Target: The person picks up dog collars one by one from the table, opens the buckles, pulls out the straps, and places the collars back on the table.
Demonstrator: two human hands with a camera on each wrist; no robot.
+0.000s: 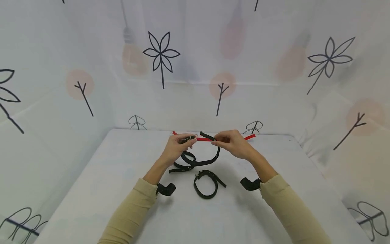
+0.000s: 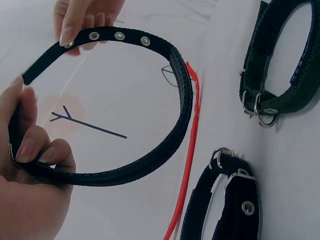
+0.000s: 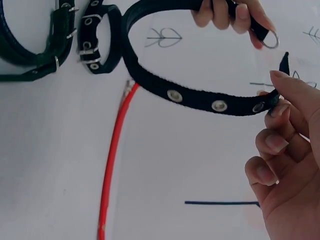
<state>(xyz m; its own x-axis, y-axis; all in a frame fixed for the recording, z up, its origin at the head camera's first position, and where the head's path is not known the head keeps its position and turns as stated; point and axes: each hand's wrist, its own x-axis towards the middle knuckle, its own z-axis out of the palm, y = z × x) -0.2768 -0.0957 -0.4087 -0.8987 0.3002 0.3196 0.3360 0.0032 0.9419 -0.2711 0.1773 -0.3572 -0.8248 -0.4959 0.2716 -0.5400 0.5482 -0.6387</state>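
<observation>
Collar (image 1: 201,163) looping at centre of head view, right hand (image 1: 234,144) pinching holed end between thumb and fingers, left hand (image 1: 176,149) clamping fingers on opposite end, hiding much of it. Red cord (image 1: 204,139) running behind, partly covered. Second collar (image 1: 184,168) lying left of centre, partly hidden; third collar (image 1: 207,197) lying below centre, cut off in left-wrist view.

Left hand (image 1: 178,146) pinches — right hand (image 1: 234,144) pinches too — forearms (image 1: 131,213) stretched forward, converging.

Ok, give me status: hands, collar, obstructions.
Left hand gripping black collar at ring end; right hand pinching eyelet end. Collar raised, unfastened. Red band behind; no obvious obstruction.
</observation>
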